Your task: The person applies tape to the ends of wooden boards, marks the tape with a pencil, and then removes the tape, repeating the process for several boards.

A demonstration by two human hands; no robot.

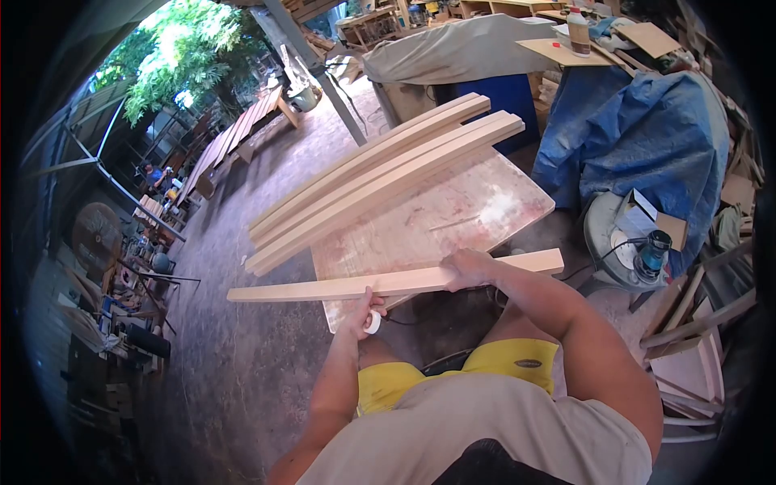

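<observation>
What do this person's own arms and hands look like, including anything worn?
The left hand and right hand are ungloved, with no watch or bracelet visible at either wrist. No sleeve reaches either elbow. The person wears a light grey-beige shirt and yellow shorts with a dark oval mark on the right leg.

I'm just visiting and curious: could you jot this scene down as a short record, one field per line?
Held piece: long wood strip, above the near part of the table
Right hand: gripping the strip
Left hand: touching the strip, with a small white object in its grasp, too small to identify
On the table: other strips, lying along the far side, ends overhanging
To the right: power tool on a round stand
Behind that: blue tarp
</observation>
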